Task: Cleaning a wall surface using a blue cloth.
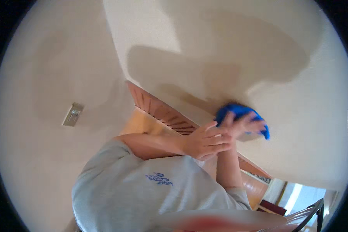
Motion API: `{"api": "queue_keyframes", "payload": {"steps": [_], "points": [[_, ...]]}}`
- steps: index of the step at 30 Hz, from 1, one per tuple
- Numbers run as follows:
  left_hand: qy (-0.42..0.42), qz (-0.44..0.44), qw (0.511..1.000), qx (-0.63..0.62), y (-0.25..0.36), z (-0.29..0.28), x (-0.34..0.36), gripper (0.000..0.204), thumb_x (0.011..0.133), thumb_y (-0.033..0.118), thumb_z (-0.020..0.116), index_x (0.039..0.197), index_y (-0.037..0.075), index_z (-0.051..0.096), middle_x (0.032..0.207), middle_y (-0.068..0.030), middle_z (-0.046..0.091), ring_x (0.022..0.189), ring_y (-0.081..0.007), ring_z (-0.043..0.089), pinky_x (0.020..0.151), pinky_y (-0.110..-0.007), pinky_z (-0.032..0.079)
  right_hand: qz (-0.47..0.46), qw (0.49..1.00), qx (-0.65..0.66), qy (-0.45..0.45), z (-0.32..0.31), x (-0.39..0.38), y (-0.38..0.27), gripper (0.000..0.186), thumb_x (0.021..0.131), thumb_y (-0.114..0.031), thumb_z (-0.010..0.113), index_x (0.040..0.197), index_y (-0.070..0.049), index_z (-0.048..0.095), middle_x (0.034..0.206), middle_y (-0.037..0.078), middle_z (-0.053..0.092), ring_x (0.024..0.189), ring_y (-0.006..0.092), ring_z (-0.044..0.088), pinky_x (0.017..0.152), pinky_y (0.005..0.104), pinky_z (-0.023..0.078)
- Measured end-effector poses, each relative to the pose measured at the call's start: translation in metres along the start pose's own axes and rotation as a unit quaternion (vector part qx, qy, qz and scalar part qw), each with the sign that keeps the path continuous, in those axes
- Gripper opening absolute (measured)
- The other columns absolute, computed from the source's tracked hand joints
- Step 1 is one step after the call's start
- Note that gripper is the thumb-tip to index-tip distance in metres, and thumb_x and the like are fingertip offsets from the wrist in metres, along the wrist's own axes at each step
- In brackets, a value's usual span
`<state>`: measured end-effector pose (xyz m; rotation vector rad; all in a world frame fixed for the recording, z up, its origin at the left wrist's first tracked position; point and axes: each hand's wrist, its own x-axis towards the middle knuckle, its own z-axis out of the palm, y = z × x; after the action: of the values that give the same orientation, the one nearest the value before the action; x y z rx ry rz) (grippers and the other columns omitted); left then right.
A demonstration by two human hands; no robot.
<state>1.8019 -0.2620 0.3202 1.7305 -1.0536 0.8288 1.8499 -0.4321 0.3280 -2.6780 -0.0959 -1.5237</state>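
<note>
My right hand (pixel 246 124) is raised and shut on a blue cloth (pixel 236 110), which it presses against the upper edge of a slatted wooden frame (pixel 158 110) where the frame meets a cream wall (pixel 220 46). My left hand (pixel 205 141) lies just below it. Its fingers are stretched out against my right wrist and hold nothing. Both forearms rise from my grey shirt (pixel 143 193) at the lower edge of the view. The cloth's far side is hidden by my fingers.
A switch plate (pixel 72 114) sits on the wall at the left. At the lower right are a bright window opening (pixel 297 195), a dark red object (pixel 272 207) and a black metal rail (pixel 311 210). More orange-brown wood (pixel 255 189) runs down to the right.
</note>
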Motion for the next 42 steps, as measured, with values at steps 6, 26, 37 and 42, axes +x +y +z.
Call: {"api": "queue_keyframes", "payload": {"steps": [6,26,37,42], "points": [[0.049,-0.086,0.994,-0.037,-0.056,-0.009,-0.035,0.064,0.094,0.04,0.046,0.142,0.0,0.036,0.145,-0.0292,0.033,0.137,-0.0458,0.027,0.111,-0.06,0.015,-0.076,0.984,0.146,-0.072,0.023,-0.001,-0.067,0.058,0.087,-0.03,0.06,0.14,-0.012,0.043,0.151,0.033,0.01,0.138,0.0577,0.0,0.105,0.0689,0.001],[-0.128,-0.093,0.95,0.271,-0.092,0.034,-0.02,0.07,0.091,0.052,0.044,0.139,0.001,0.039,0.135,-0.039,0.029,0.117,-0.0663,0.027,0.099,-0.075,0.013,-0.004,0.999,-0.019,-0.041,0.015,-0.025,-0.031,0.041,0.08,-0.035,0.066,0.118,-0.02,0.062,0.13,0.011,0.051,0.116,0.0366,0.048,0.097,0.0532,0.036],[-0.286,-0.045,0.925,0.246,-0.014,0.126,0.019,0.076,0.091,0.053,0.043,0.142,-0.001,0.032,0.131,-0.0379,0.032,0.12,-0.0563,0.033,0.1,-0.073,0.015,0.122,0.991,-0.046,0.004,-0.012,-0.071,0.095,0.062,0.074,-0.046,0.069,0.12,-0.007,0.058,0.13,0.02,0.051,0.12,0.0454,0.047,0.101,0.0578,0.037],[-0.291,-0.067,0.923,0.244,0.005,0.177,0.017,0.078,0.09,0.053,0.044,0.142,-0.003,0.031,0.131,-0.0357,0.034,0.121,-0.0566,0.032,0.099,-0.075,0.012,0.118,0.992,-0.036,-0.035,-0.014,-0.097,0.142,0.066,0.076,-0.049,0.067,0.125,-0.006,0.055,0.136,0.021,0.047,0.127,0.0448,0.041,0.106,0.0576,0.031]]}}
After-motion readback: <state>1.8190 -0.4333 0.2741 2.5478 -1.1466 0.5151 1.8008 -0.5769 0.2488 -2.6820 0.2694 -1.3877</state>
